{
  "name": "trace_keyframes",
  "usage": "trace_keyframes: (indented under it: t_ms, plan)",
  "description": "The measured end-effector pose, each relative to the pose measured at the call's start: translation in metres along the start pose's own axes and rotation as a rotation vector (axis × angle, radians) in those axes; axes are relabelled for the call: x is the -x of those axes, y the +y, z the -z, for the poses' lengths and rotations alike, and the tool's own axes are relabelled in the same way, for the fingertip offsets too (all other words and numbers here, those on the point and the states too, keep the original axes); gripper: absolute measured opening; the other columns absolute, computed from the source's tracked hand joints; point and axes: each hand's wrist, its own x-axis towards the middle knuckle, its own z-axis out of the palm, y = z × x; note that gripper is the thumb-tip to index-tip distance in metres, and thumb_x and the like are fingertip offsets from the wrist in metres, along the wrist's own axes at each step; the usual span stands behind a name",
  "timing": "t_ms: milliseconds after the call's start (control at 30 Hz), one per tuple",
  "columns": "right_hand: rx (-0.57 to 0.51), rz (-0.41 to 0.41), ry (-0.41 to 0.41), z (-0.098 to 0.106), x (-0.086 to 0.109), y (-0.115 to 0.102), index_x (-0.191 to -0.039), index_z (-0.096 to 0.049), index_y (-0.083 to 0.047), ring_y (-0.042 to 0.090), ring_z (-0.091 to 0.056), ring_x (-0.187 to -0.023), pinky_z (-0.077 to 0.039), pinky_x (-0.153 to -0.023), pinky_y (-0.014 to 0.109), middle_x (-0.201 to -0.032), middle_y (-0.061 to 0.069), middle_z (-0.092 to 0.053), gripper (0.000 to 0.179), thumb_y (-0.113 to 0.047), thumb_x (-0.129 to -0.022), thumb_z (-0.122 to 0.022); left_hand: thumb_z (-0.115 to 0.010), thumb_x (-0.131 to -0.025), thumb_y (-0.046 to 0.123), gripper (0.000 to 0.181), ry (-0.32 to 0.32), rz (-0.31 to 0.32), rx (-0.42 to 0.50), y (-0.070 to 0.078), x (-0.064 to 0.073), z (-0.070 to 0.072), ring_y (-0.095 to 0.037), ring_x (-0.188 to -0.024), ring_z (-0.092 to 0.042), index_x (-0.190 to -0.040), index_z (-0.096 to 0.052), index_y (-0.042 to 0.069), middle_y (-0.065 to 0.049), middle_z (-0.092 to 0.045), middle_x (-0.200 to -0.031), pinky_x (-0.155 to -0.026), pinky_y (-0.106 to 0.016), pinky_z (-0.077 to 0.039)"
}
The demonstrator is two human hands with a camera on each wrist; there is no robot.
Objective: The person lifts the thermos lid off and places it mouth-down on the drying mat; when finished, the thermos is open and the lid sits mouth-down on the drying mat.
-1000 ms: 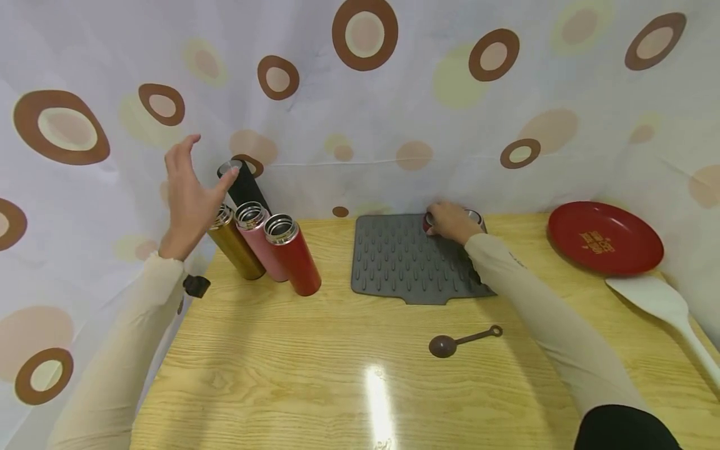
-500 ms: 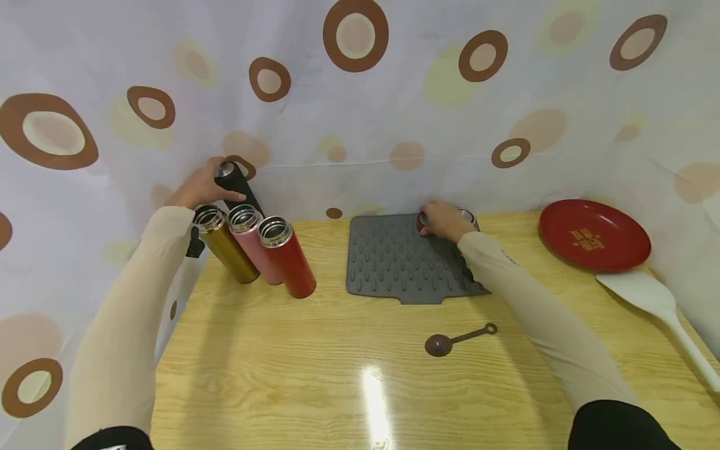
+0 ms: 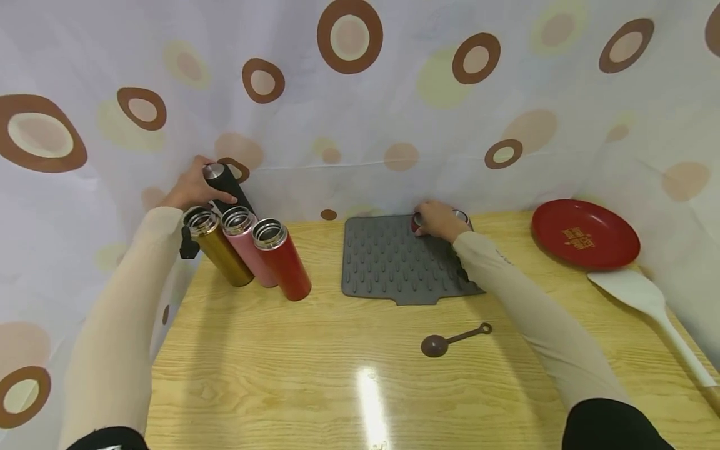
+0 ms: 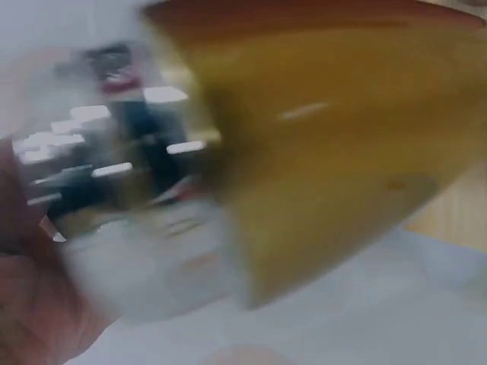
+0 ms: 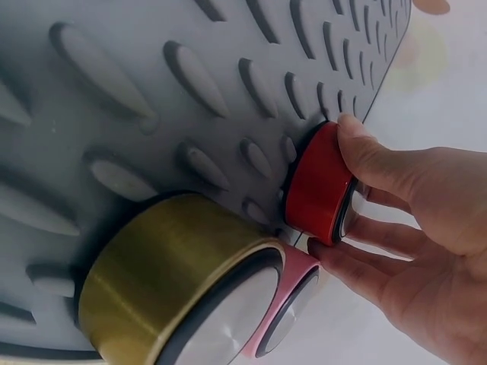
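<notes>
My left hand (image 3: 191, 189) grips the upper part of a black thermos flask (image 3: 226, 186) with a silver top, at the back left by the wall covering. In front of it stand three lidless flasks: a gold flask (image 3: 227, 256), a pink flask (image 3: 252, 250) and a red flask (image 3: 287, 269). The gold one fills most of the blurred left wrist view. My right hand (image 3: 441, 220) pinches a red lid (image 5: 316, 186) at the back of a grey ridged mat (image 3: 388, 265). Beside that lid, a gold lid (image 5: 163, 266) and a pink lid (image 5: 293, 300) sit on the mat.
A brown measuring spoon (image 3: 435, 345) lies on the wooden table (image 3: 281, 369) in front of the mat. At the right are a red plate (image 3: 590, 219) and a white spatula (image 3: 641, 297). Patterned sheeting (image 3: 337, 125) hangs behind and beside the table.
My left hand has come down from above the flasks, its fingers spread at first, and now grips the black thermos flask. The right hand has stayed at the red lid.
</notes>
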Motion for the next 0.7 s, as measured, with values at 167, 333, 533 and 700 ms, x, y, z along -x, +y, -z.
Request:
trace_keyframes:
  t_ms: [167,333,533,700]
  plan:
    - [-0.024,-0.007,-0.012,-0.001,0.001,0.004,-0.134,-0.061,0.013,0.044,-0.062,-0.121,-0.050,-0.105,0.055,-0.131,0.031,-0.064,0.054,-0.014,-0.092,-0.082,-0.084,-0.087,0.029,0.098,0.216,-0.093,0.051,0.027,0.021,0.024,-0.046,-0.130,-0.049,-0.157,-0.022,0.002,-0.031,-0.042,-0.152,-0.105,-0.048,-0.050]
    - [-0.047,-0.008,-0.015,0.000,0.001,0.010,-0.135,-0.060,0.013,0.044,-0.060,-0.123,-0.048,-0.106,0.055,-0.133,0.031,-0.063,0.055,-0.014,-0.092,-0.082,-0.088,-0.081,0.023,0.086,0.594,-0.257,0.249,0.076,0.059,0.050,-0.018,-0.132,-0.050,-0.152,-0.040,0.013,-0.001,-0.053,-0.141,-0.116,-0.031,-0.039]
    - [-0.062,-0.018,-0.016,0.001,0.000,0.016,-0.138,-0.058,0.011,0.045,-0.058,-0.127,-0.047,-0.108,0.056,-0.137,0.031,-0.060,0.056,-0.015,-0.094,-0.080,-0.091,-0.073,0.008,0.087,0.865,-0.698,0.722,0.135,0.107,0.055,-0.023,-0.124,-0.057,-0.145,-0.042,0.006,-0.003,-0.061,-0.129,-0.115,-0.030,-0.044]
    - [-0.116,-0.006,-0.025,0.003,0.003,0.018,-0.158,-0.036,0.006,0.052,-0.040,-0.144,-0.038,-0.115,0.063,-0.156,0.036,-0.039,0.081,-0.022,-0.095,-0.079,-0.088,-0.072,-0.004,0.086,0.800,-0.821,1.114,0.175,0.142,0.026,-0.037,-0.118,-0.062,-0.144,-0.041,0.001,-0.020,-0.067,-0.126,-0.107,-0.039,-0.054]
